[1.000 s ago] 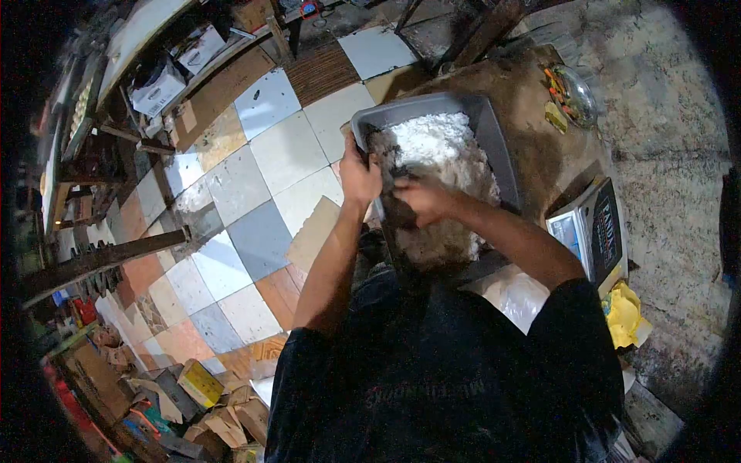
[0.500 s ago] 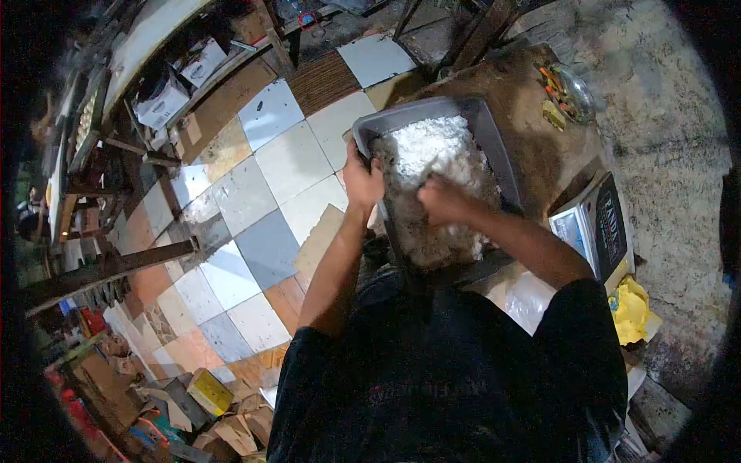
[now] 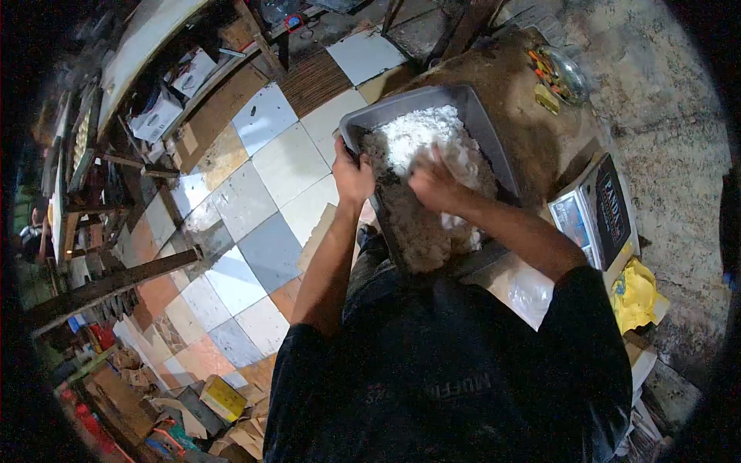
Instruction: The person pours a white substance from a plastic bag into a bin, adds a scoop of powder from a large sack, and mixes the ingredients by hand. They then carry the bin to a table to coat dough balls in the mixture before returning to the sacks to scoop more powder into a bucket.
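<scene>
A grey plastic tub (image 3: 488,131) stands tilted in front of me. Bright white powder (image 3: 423,133) fills its far part, and a duller, brownish-grey mix (image 3: 417,235) lies in the near part. My left hand (image 3: 353,177) is closed round the tub's left rim, thumb on the inside. Inside the tub, my right hand (image 3: 436,185) is down in the white powder, its fingers mostly curled and one sticking out. The fingertips are partly hidden by powder and slightly blurred.
Right of the tub are a bowl of colourful pieces (image 3: 567,76), a yellow block (image 3: 546,99), a black-and-white box (image 3: 610,208), a crumpled yellow wrapper (image 3: 637,293) and a clear plastic bag (image 3: 529,297). Patchwork tiles (image 3: 289,166) cover the floor at left, near a wooden beam (image 3: 116,285).
My right hand has moved slightly up and left within the powder, one finger now sticking out. The view has shifted a little. My left hand keeps its hold on the rim.
</scene>
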A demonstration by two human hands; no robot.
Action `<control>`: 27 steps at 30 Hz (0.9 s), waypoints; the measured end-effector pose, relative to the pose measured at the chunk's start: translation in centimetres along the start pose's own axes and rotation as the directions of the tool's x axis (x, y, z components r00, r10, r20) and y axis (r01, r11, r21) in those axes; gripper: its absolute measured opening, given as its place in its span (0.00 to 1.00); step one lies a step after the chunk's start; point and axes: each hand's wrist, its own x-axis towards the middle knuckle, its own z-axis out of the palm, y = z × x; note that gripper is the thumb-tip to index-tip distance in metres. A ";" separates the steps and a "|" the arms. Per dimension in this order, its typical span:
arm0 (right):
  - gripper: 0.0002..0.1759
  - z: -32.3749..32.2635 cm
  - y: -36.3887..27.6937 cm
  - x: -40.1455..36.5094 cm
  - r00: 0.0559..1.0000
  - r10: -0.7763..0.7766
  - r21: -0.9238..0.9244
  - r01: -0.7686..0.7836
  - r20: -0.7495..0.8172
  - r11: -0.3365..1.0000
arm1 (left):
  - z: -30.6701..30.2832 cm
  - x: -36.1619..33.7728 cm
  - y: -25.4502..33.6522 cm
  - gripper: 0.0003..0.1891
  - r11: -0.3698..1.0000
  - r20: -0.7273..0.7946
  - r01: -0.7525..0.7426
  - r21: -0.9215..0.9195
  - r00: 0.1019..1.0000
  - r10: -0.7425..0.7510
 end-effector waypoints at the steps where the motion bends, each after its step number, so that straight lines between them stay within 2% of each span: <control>1: 0.10 3.5 0.7 1.7 0.929 0.026 0.020 -0.020 -0.370 1.000 | 0.0 0.1 0.3 0.27 1.000 0.001 0.002 -0.004 1.000 -0.002; 2: 0.09 5.5 1.0 2.5 0.726 0.055 0.046 -0.032 -0.685 0.998 | -0.2 0.1 0.6 0.27 0.999 0.025 0.042 -0.024 0.999 -0.042; 3: 0.10 2.9 -0.6 2.0 0.857 0.118 0.145 -0.052 -0.502 0.988 | -0.2 0.0 0.6 0.26 0.996 0.048 0.083 -0.043 0.996 -0.081; 4: 0.12 0.0 -2.3 1.5 0.941 0.175 0.224 -0.111 -0.291 0.968 | -0.1 -0.2 0.4 0.26 0.995 0.048 0.087 -0.046 0.995 -0.085; 5: 0.15 -3.4 -3.2 0.8 0.983 -0.011 0.245 -0.035 0.183 0.969 | -0.1 -0.3 0.2 0.27 0.999 0.028 0.026 -0.040 0.999 -0.025; 6: 0.19 -5.5 -3.8 0.3 0.771 -0.204 0.294 0.022 0.603 0.955 | -0.2 -0.2 0.1 0.27 0.999 0.005 -0.039 -0.034 0.999 0.039; 7: 0.19 -6.2 -4.2 -0.5 0.771 -0.204 0.290 0.026 0.604 0.957 | -0.3 -0.2 0.4 0.27 0.999 -0.002 -0.040 -0.035 0.999 0.040; 10: 0.23 -5.2 -3.1 -2.5 0.800 -0.151 0.194 0.044 0.581 0.980 | -0.4 -0.4 0.6 0.27 0.999 0.005 0.028 -0.031 1.000 -0.028; 11: 0.22 -2.6 -1.7 -2.4 0.939 -0.055 0.167 -0.003 0.339 0.986 | -0.3 -0.2 0.2 0.28 1.000 -0.012 -0.010 -0.006 1.000 0.010; 12: 0.21 -0.2 -0.5 -1.7 0.996 0.045 0.151 -0.055 0.071 0.987 | 0.1 -0.1 -0.2 0.28 0.999 -0.030 -0.046 0.016 0.998 0.046; 13: 0.21 1.8 0.4 -0.4 0.996 0.043 0.149 -0.055 0.082 0.987 | 0.4 0.0 -0.7 0.28 0.999 -0.031 -0.037 0.010 0.999 0.037; 14: 0.25 3.7 1.3 1.0 0.992 -0.001 0.160 0.021 -0.126 0.987 | 0.6 0.1 -1.4 0.28 1.000 -0.034 -0.013 -0.011 0.999 0.013; 16: 0.29 2.9 0.9 1.6 0.946 -0.044 0.154 0.098 -0.321 0.983 | 0.5 -0.2 -1.4 0.29 0.999 -0.039 0.016 -0.038 0.999 -0.017; 17: 0.28 -0.7 -0.4 1.3 0.988 -0.156 0.214 0.152 0.002 0.965 | 0.1 -0.1 -0.7 0.28 0.998 -0.013 0.026 -0.049 1.000 -0.027; 18: 0.24 -1.8 -1.6 0.9 0.937 -0.224 0.217 0.168 0.269 0.962 | -0.1 -0.1 -0.2 0.28 0.998 0.014 0.036 -0.057 0.999 -0.035; 19: 0.20 -3.0 -2.8 0.4 0.812 -0.274 0.227 0.179 0.515 0.957 | 0.0 -0.2 -0.6 0.29 0.998 -0.002 0.016 -0.067 1.000 -0.016; 20: 0.20 -3.4 -3.2 -0.3 0.815 -0.270 0.217 0.181 0.512 0.959 | -0.1 0.0 -0.4 0.29 0.998 -0.009 0.007 -0.070 1.000 -0.008; 22: 0.13 -3.8 -2.6 -1.9 0.893 -0.131 0.215 0.040 0.431 0.976 | -0.3 -0.2 0.0 0.29 0.996 0.028 0.053 -0.079 0.998 -0.051; 23: 0.09 -2.1 -1.6 -2.0 0.961 -0.052 0.180 0.002 0.272 0.984 | -0.2 -0.1 0.0 0.29 0.995 0.021 0.053 -0.078 0.998 -0.052; 24: 0.09 -1.2 -0.9 -1.4 0.960 -0.057 0.182 0.006 0.275 0.983 | 0.0 0.0 -0.1 0.29 0.996 0.000 0.051 -0.069 0.999 -0.051; 25: 0.09 -0.2 -0.1 -0.6 0.973 0.001 0.083 0.019 -0.231 0.996 | 0.2 -0.1 -0.3 0.29 0.997 -0.017 0.051 -0.060 0.998 -0.052; 27: 0.09 0.7 -0.3 -0.2 0.910 0.082 0.259 0.029 -0.407 0.966 | 0.4 -0.3 -0.1 0.28 0.997 -0.031 0.058 -0.056 0.998 -0.059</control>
